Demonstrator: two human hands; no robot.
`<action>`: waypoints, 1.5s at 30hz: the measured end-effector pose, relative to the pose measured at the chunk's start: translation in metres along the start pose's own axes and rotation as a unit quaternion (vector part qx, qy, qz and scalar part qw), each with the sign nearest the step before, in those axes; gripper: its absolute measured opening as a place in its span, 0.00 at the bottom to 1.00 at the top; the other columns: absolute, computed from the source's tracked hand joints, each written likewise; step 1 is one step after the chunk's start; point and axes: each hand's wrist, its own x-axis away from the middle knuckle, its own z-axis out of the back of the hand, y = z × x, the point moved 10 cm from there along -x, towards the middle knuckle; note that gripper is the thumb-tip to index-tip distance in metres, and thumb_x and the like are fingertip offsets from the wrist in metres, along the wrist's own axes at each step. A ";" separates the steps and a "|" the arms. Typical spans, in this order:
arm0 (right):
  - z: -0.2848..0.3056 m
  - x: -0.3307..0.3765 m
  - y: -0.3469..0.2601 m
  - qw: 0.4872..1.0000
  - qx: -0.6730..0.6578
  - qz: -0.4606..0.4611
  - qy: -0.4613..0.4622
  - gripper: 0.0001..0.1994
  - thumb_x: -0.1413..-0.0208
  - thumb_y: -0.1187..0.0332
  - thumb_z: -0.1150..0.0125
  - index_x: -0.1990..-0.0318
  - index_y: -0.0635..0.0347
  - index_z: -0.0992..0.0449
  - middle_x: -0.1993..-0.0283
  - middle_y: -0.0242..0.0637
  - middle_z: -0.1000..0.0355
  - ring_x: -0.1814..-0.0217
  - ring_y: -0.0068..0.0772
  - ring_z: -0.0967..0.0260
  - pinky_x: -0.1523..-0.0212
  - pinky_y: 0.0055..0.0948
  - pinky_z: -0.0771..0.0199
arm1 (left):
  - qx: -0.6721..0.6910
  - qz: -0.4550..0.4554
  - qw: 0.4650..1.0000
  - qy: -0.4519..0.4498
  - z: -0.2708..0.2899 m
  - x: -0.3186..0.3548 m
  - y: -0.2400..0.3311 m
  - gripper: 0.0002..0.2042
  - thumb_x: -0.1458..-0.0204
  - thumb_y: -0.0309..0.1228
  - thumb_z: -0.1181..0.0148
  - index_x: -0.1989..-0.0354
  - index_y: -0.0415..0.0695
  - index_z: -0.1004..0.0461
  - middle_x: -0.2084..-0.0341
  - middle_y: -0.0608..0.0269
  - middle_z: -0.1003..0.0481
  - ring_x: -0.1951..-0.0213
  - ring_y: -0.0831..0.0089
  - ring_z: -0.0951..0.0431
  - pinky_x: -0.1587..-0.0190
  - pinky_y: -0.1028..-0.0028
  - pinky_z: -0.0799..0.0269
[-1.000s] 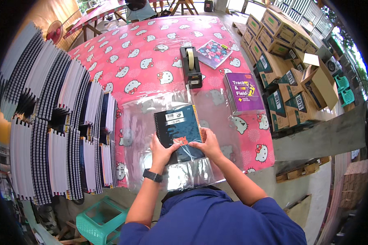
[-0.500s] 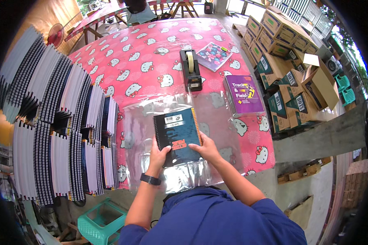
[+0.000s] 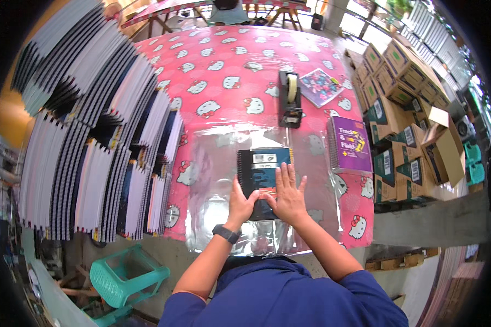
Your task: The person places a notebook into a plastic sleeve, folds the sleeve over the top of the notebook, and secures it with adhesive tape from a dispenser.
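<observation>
Glossy clear plastic sheet (image 3: pixel 218 212); matt card notebook cover (image 3: pixel 259 174); shiny vinyl tablecloth (image 3: pixel 223 71).

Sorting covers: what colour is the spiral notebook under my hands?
Dark teal spiral notebook, with a small orange patch; head view.

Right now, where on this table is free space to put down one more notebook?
The far tablecloth beyond the tape dispenser is bare. Left side is crowded with stacked notebooks. Both hands, left and right, press the dark notebook on the plastic sheet.

left hand (image 3: pixel 241 205), right hand (image 3: pixel 287 196), both flat, side by side
</observation>
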 end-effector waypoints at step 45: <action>0.020 -0.033 -0.012 0.951 -0.304 0.034 -0.033 0.17 0.54 0.54 0.38 0.67 0.61 0.23 0.55 0.45 0.33 0.50 0.47 0.43 0.52 0.39 0.38 | 0.144 0.079 0.981 -0.106 0.067 0.036 0.052 0.27 0.56 0.18 0.42 0.43 0.45 0.35 0.81 0.77 0.35 0.83 0.88 0.37 0.82 0.85 0.43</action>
